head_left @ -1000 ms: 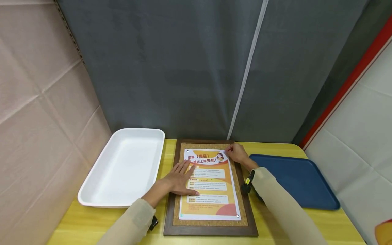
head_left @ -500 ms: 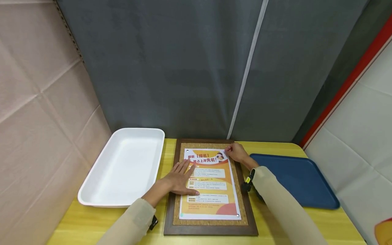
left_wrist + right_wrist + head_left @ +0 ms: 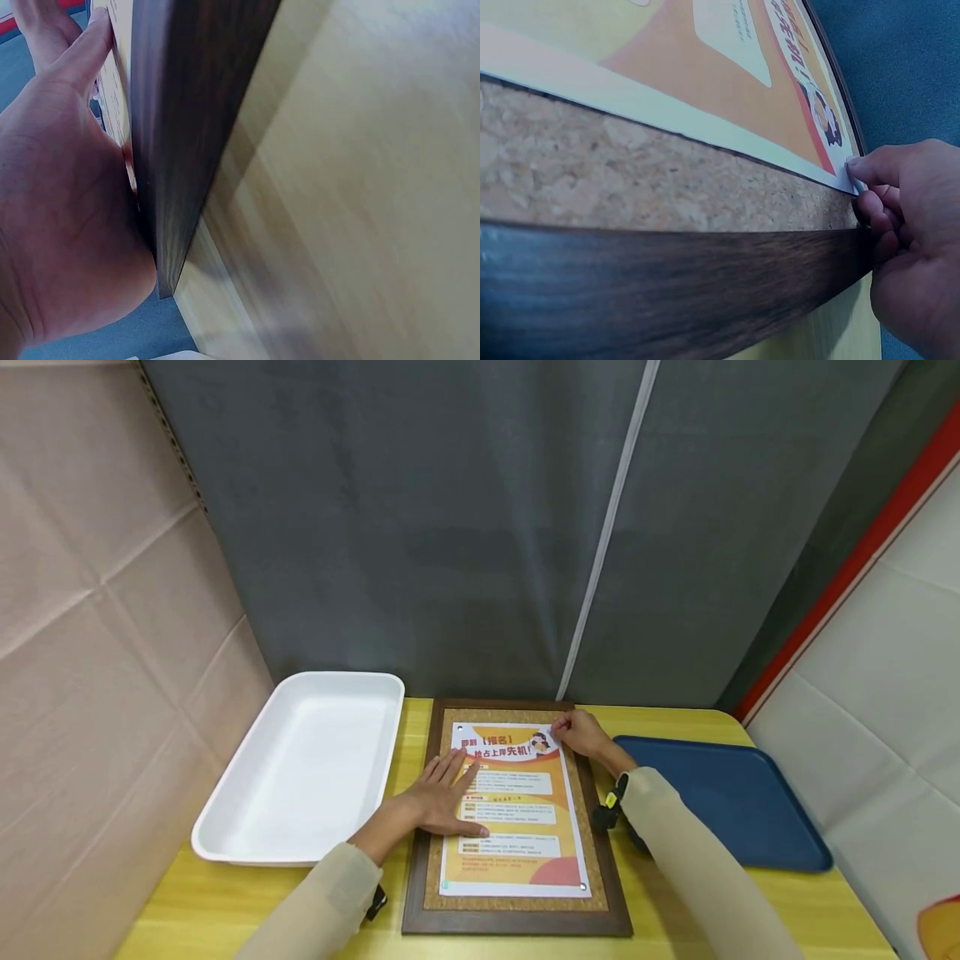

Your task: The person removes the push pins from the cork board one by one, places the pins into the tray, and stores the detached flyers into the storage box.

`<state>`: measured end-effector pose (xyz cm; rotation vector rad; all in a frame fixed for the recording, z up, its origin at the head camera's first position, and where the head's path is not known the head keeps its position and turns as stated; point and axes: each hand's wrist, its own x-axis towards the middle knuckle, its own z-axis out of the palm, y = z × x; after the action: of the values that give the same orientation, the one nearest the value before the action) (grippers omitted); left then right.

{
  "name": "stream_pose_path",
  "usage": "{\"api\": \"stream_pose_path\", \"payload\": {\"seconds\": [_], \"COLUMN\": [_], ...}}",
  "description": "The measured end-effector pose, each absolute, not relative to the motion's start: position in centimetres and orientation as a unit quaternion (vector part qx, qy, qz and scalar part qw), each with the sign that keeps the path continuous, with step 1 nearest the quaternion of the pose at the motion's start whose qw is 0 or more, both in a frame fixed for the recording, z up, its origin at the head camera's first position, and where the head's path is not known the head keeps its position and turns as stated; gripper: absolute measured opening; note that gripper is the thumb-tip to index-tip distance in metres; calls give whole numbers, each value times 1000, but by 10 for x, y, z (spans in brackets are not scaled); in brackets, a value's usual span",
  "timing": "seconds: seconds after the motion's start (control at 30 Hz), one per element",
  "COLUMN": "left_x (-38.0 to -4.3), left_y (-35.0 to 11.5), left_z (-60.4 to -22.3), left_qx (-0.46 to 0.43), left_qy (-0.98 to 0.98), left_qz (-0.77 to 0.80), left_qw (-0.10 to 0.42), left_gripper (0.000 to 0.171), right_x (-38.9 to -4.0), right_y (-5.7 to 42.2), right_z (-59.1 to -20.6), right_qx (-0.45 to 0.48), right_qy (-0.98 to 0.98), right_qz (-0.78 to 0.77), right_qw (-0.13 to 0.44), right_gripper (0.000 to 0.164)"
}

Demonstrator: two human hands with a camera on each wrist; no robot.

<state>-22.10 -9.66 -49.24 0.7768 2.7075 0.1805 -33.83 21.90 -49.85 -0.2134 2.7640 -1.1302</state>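
An orange and white printed poster lies on a cork board with a dark wooden frame. My left hand rests flat on the poster's left side with fingers spread, its heel over the frame's edge. At the poster's top right corner, my right hand has its fingers curled and pinches a small greyish thumbtack, mostly hidden by the fingertips. Small round tacks show at the other corners: top left tack, bottom left tack and bottom right tack.
A white tray stands left of the board on the yellow wood-grain table. To the right lies a dark blue tray, partly behind the right forearm. A grey curtain closes off the back, with pale side panels.
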Motion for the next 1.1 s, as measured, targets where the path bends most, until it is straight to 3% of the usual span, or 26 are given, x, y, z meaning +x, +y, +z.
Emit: {"api": "stream_pose_path", "payload": {"seconds": [0.33,0.6,1.1], "left_x": [-237,-237,-240], "left_y": [-101,-99,-103], "left_z": [-530,-526,-531], "left_qx": [283,273,277], "left_qy": [942,943,944], "left_qz": [91,90,71], "left_qw": [156,167,165], "left_gripper": [136,127,131], "right_x": [-338,-337,-333], "right_y": [223,227,239], "right_z": [-502,-500,-493], "right_qx": [-70,-65,-100], "right_qy": [916,909,885], "right_qz": [-389,-406,-444], "right_qw": [73,76,100], "right_gripper": [10,10,12]}}
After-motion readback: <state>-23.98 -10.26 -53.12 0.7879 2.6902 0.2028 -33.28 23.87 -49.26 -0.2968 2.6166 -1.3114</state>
